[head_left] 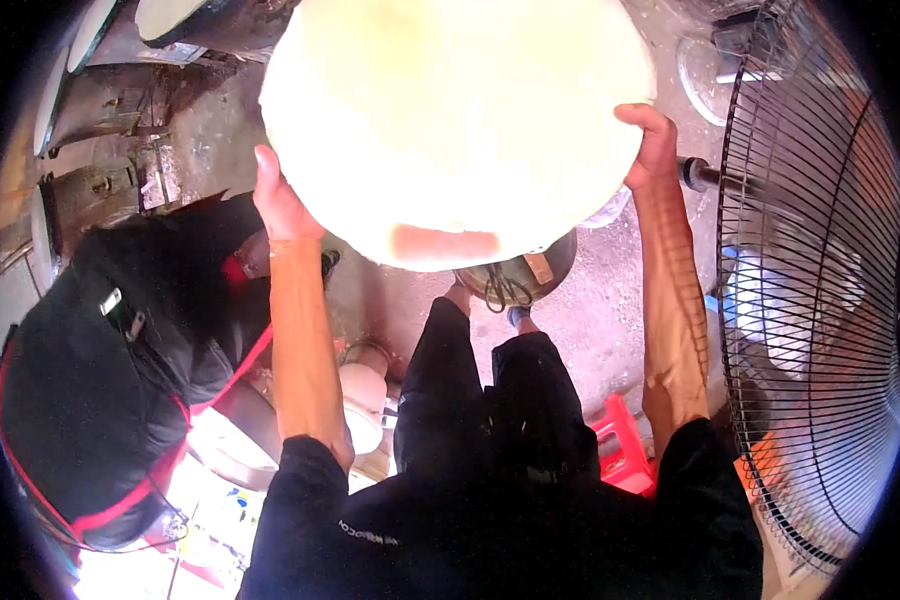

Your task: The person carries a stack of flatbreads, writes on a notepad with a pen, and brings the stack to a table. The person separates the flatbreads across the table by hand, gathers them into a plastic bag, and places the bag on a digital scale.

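A large round pale disc (450, 120), very bright in the light, is held up in front of me with a reddish-brown patch at its near edge. My left hand (285, 205) grips its left rim, the thumb pointing up along the side. On the right rim my right hand (652, 150) is closed, with its thumb over the edge. The fingers under the disc are mostly hidden. Beneath the disc, near my feet, a dark round object (535, 275) with a cord-like loop is partly covered.
A large black fan (820, 290) stands close on the right. At the left is a black bag (100, 380) with red trim. A red stool (625, 450) stands by my right side. Drum-like containers (95, 205) line the upper left.
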`<action>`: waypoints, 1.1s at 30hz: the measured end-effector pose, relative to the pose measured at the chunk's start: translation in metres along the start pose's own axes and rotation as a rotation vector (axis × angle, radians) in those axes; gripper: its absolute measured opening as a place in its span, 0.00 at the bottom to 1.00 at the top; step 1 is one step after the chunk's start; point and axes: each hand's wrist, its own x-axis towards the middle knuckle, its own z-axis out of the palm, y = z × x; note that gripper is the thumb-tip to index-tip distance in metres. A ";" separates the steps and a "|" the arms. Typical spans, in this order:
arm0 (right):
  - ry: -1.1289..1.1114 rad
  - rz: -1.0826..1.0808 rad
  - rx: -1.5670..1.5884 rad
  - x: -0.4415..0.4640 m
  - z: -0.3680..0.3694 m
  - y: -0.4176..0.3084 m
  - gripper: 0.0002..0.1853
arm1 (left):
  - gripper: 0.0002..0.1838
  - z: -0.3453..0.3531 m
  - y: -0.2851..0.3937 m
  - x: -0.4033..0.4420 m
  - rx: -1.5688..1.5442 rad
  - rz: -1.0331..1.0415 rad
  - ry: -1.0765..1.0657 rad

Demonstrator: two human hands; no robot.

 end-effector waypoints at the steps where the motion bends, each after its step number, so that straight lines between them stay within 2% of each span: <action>1: -0.006 0.000 -0.005 -0.005 0.004 -0.003 0.28 | 0.45 0.001 0.002 -0.007 -0.003 0.007 0.001; 4: -0.019 -0.053 0.000 -0.031 0.014 -0.006 0.28 | 0.43 0.005 0.009 -0.046 -0.103 0.049 -0.012; 6: 0.050 -0.061 -0.056 -0.050 0.020 -0.007 0.32 | 0.43 0.009 0.012 -0.079 -0.111 0.124 -0.015; 7: 0.033 -0.051 -0.062 -0.060 0.023 -0.005 0.32 | 0.43 0.004 0.012 -0.097 -0.152 0.126 -0.047; 8: -0.016 -0.053 -0.067 -0.071 0.028 -0.002 0.35 | 0.44 0.005 0.011 -0.120 -0.101 0.173 0.049; 13: -0.166 0.056 -0.051 -0.136 0.032 0.003 0.41 | 0.47 0.018 -0.016 -0.252 -0.175 0.243 0.134; 16: -0.262 0.182 -0.144 -0.172 0.023 0.006 0.41 | 0.47 0.024 -0.052 -0.342 -0.223 0.291 0.195; 19: -0.287 0.350 -0.312 -0.220 0.002 0.023 0.39 | 0.47 0.032 -0.106 -0.434 -0.295 0.228 0.497; 20: -0.332 0.383 -0.335 -0.235 0.000 0.030 0.39 | 0.47 0.034 -0.122 -0.461 -0.206 0.269 0.494; 22: -0.287 0.362 -0.520 -0.270 -0.003 0.046 0.40 | 0.48 0.045 -0.150 -0.515 -0.268 0.309 0.509; 24: -0.334 0.396 -0.639 -0.274 0.002 0.052 0.41 | 0.49 0.048 -0.183 -0.539 -0.353 0.315 0.706; 25: -0.436 0.408 -0.568 -0.299 0.008 0.066 0.41 | 0.49 0.040 -0.196 -0.573 -0.429 0.357 0.642; 26: -0.500 0.452 -0.531 -0.315 0.005 0.083 0.41 | 0.48 0.037 -0.206 -0.607 -0.476 0.375 0.668; 28: -0.474 0.550 -0.600 -0.327 0.009 0.108 0.41 | 0.47 0.025 -0.231 -0.649 -0.584 0.439 0.674; 30: -0.598 0.565 -0.656 -0.360 0.039 0.138 0.40 | 0.46 0.013 -0.243 -0.686 -0.621 0.523 0.733; 31: -0.660 0.579 -0.681 -0.347 0.026 0.138 0.40 | 0.46 0.027 -0.269 -0.678 -0.640 0.541 0.783; 33: -0.721 0.650 -0.734 -0.381 0.042 0.176 0.39 | 0.45 0.019 -0.282 -0.729 -0.650 0.613 0.830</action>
